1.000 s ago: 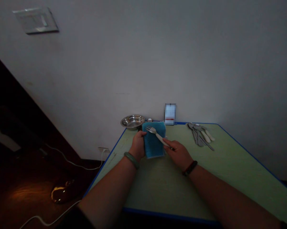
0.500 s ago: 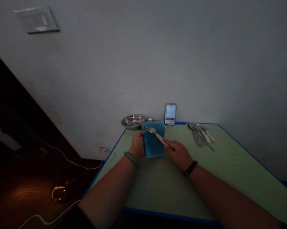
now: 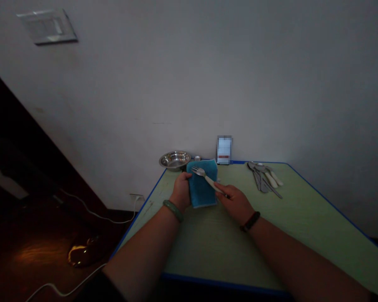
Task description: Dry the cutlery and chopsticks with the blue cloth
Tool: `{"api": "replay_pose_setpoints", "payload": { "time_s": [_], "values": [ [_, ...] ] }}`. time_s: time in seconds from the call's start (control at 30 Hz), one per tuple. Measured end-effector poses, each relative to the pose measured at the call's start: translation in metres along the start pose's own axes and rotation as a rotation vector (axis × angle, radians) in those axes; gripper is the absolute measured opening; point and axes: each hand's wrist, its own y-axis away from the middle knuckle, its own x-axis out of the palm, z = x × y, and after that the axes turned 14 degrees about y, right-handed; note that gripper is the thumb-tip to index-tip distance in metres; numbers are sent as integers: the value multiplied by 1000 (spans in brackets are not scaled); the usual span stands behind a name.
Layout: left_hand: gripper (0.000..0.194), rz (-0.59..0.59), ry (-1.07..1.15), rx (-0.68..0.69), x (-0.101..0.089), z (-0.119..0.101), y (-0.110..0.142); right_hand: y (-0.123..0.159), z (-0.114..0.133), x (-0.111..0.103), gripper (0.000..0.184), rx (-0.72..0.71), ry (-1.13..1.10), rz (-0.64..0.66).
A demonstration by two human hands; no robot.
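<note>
On a green, blue-edged table (image 3: 226,247), the left hand (image 3: 181,191) closes around a blue cloth (image 3: 204,196); the right hand (image 3: 234,204) pinches a fork (image 3: 207,179), its tines over it.

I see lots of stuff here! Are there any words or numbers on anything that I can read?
No words or numbers can be read: the upright card against the wall is too blurred, showing only a red stripe.

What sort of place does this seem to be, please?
Probably a plain indoor room, perhaps in a home: a green table with blue edging stands against a white wall, with a steel bowl and a bunch of cutlery at its far side.
</note>
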Motion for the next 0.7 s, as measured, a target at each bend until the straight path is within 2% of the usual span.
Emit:
{"api": "replay_pose_setpoints", "payload": {
  "time_s": [0.1,0.2,0.7],
  "values": [
    [50,-94,-72,-17,2,0,2,1,0,0,40,16,-15,-5],
    [49,-120,-106,0,5,1,4,1,1,0,40,14,-21,-11],
    [49,-105,-94,23,7,1,6,2,1,0,39,2,11,-15]
  ]
}}
